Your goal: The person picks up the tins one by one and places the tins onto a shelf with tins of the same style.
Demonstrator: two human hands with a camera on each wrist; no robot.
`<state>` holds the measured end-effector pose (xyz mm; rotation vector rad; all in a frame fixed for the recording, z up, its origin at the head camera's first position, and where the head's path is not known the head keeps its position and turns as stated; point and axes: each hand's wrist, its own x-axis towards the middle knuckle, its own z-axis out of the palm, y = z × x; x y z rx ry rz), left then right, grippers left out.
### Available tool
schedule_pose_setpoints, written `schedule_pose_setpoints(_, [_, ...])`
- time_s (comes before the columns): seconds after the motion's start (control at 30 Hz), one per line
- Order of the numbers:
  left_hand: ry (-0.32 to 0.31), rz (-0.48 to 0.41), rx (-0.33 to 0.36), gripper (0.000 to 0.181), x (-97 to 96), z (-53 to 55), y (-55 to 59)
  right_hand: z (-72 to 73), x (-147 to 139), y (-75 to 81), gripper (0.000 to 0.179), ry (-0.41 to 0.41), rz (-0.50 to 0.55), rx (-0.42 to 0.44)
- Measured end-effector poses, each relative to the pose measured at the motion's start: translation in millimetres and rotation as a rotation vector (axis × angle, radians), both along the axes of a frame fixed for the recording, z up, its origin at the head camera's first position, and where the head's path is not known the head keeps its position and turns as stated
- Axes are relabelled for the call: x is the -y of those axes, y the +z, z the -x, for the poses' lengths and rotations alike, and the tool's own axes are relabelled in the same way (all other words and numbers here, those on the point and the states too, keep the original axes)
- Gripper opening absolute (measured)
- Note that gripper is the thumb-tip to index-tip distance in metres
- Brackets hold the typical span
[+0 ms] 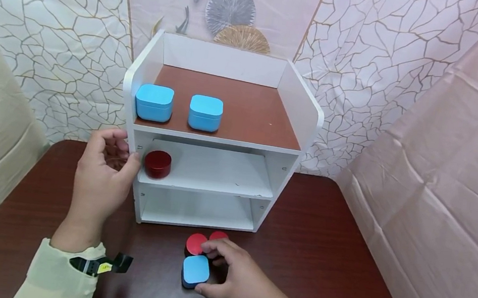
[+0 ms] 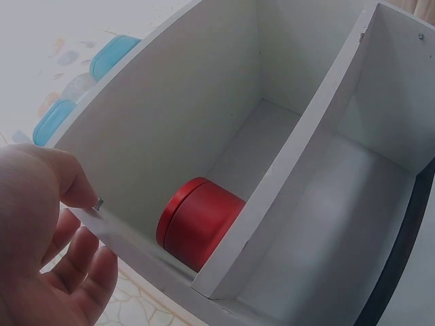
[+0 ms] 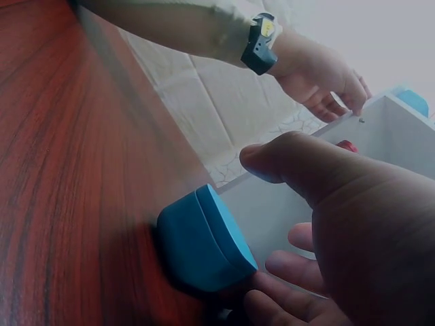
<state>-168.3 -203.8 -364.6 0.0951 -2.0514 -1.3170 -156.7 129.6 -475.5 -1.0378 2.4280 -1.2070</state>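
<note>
My left hand [image 1: 102, 175] holds the left side panel of a small white shelf unit [image 1: 210, 139], its thumb on the front edge and its fingers on the outer side. Just inside, a round red tin [image 1: 157, 164] stands on the middle shelf; the left wrist view shows the red tin [image 2: 200, 221] close by the thumb. My right hand [image 1: 241, 276] is beside a blue square tin [image 1: 196, 270] on the table, fingers spread and bent. In the right wrist view the thumb stands apart from the blue tin [image 3: 204, 241], while the fingertips are near its lid edge.
Two blue tins, a left one [image 1: 154, 103] and a right one [image 1: 205, 113], sit on the brown top board. Two red-lidded tins, one [image 1: 196, 244] partly behind the blue tin and another [image 1: 218, 235] partly behind my right hand, stand on the dark table [image 1: 310, 230].
</note>
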Motion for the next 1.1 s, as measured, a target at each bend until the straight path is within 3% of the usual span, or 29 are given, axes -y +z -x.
schedule_pose_setpoints(0.63, [0.002, 0.003, -0.004, 0.046, -0.5, 0.7, -0.7, -1.5, 1.6, -2.4, 0.069, 0.01, -0.021, -0.035])
schedule_pose_setpoints(1.1, [0.005, 0.004, -0.004, 0.046, -0.6, 0.7, -0.1, -4.8, 4.2, -3.7, 0.068, 0.019, -0.041, -0.125])
